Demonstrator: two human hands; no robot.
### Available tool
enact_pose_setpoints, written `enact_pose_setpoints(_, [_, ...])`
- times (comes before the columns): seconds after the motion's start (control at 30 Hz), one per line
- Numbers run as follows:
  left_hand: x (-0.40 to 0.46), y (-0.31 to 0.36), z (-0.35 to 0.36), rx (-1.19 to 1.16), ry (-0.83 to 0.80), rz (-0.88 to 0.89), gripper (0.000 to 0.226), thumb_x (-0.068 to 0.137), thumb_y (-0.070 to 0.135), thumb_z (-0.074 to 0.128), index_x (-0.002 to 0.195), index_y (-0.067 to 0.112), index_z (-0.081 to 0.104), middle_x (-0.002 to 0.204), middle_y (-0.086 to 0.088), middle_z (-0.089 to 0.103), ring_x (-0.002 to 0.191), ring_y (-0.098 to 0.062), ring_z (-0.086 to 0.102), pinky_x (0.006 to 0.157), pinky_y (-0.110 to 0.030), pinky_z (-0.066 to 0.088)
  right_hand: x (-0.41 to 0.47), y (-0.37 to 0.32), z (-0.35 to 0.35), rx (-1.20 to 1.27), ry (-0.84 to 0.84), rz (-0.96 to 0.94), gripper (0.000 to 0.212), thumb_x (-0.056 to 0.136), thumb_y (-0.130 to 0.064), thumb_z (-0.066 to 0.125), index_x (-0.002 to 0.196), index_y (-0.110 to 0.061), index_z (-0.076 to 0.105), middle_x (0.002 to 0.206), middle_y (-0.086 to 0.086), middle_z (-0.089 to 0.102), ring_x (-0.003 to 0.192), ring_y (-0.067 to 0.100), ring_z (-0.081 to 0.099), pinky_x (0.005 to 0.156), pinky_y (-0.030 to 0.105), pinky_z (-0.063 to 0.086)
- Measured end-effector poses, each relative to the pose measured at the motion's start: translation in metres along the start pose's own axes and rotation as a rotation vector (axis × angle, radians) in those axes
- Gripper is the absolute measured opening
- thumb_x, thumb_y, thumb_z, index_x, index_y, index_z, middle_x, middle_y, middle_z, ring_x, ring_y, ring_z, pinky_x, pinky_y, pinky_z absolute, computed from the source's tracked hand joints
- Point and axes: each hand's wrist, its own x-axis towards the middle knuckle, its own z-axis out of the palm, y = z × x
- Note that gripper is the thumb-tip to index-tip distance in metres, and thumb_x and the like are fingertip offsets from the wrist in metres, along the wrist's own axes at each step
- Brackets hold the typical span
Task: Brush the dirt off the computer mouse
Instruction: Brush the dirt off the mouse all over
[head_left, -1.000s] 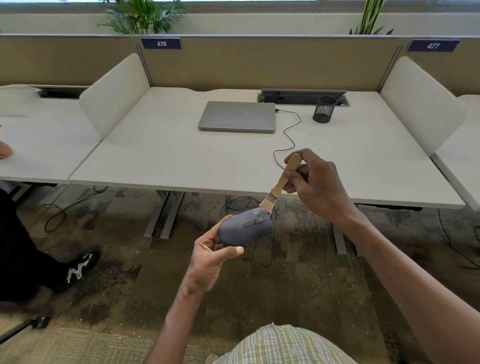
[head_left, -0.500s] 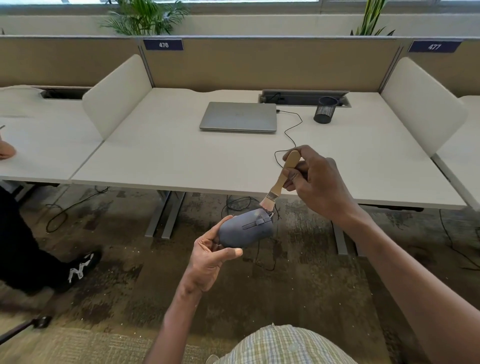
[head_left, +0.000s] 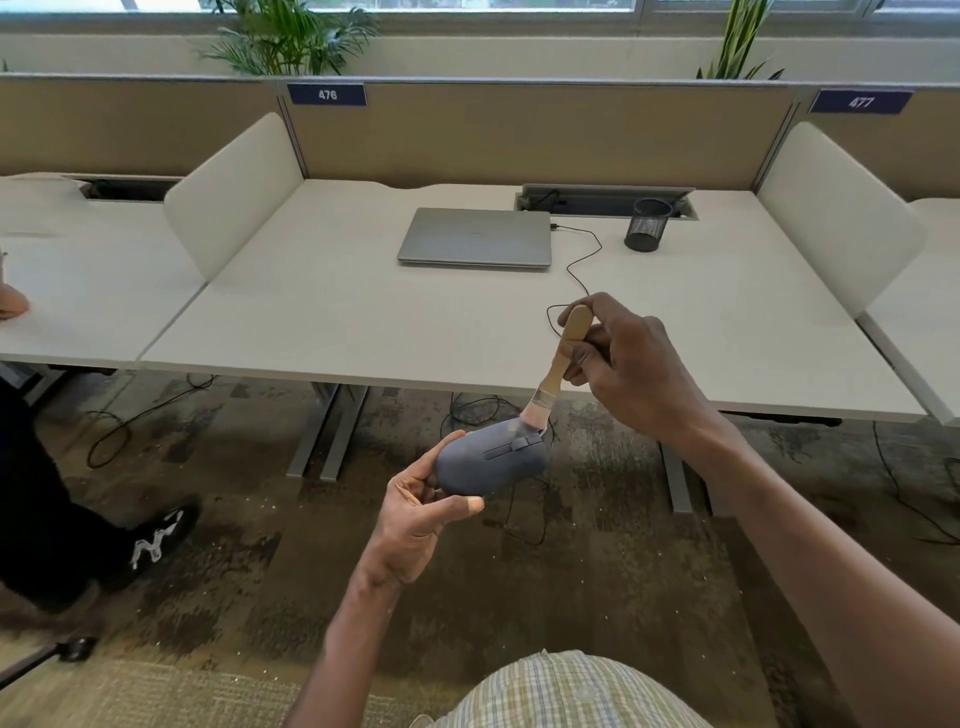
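Mouse (head_left: 491, 457) held in air over carpet, just off desk (head_left: 363, 322) front edge, so dirt likely falls clear. Left hand (head_left: 415, 512) pinches its rear, palm up, top exposed. Brush (head_left: 553, 371) bristles touch front end; right hand (head_left: 631, 369) closed round handle, wrist cocked down.

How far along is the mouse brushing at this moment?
Set-up is done: the left hand holds the mouse up in front of the desk, and the right hand grips the brush. In hand: the bristles touch the mouse's far end. Left: whether dirt remains is too small to tell, and the mouse isn't back on the desk.
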Motion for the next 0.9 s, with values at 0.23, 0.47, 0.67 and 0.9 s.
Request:
enact_pose_setpoints(0.23, [-0.003,0.001,0.002,-0.014,0.014,-0.002,0.069,0.062,0.0,0.088,0.125,0.026,0.077,0.127,-0.006,0.074,0.115,-0.024,0.073,0.083,-0.027,0.064,-0.004,0.004,-0.002,0.03,0.064,0.038,0.026,0.097,-0.002,0.058,0.109,-0.025,0.054,0.087,0.004,0.073,0.073,0.008,0.072,0.071,0.036,0.063])
enact_pose_setpoints(0.47, [-0.004,0.005,0.004,-0.049,0.04,0.005,0.071,0.069,-0.012,0.075,0.133,0.019,0.066,0.126,-0.007,0.075,0.111,-0.023,0.074,0.085,-0.028,0.064,-0.016,0.014,0.004,0.058,0.056,0.143,0.021,0.096,-0.004,0.061,0.107,-0.02,0.057,0.082,0.004,0.074,0.064,0.006,0.072,0.063,0.027,0.062])
enact_pose_setpoints(0.67, [-0.007,0.009,0.005,-0.054,0.031,0.014,0.071,0.068,-0.013,0.073,0.133,0.015,0.065,0.13,-0.012,0.07,0.109,-0.022,0.074,0.084,-0.027,0.064,-0.015,0.027,0.009,-0.076,0.07,0.209,0.018,0.097,-0.004,0.056,0.113,-0.013,0.056,0.085,0.008,0.07,0.072,0.023,0.071,0.069,0.048,0.06])
enact_pose_setpoints(0.9, [-0.007,0.009,0.004,-0.055,0.029,0.033,0.068,0.069,-0.012,0.073,0.13,0.019,0.07,0.135,-0.014,0.066,0.114,-0.024,0.072,0.087,-0.029,0.064,-0.017,0.019,0.005,0.07,0.094,0.191,0.018,0.097,-0.006,0.061,0.111,-0.016,0.057,0.086,0.006,0.074,0.067,0.01,0.074,0.061,0.025,0.062])
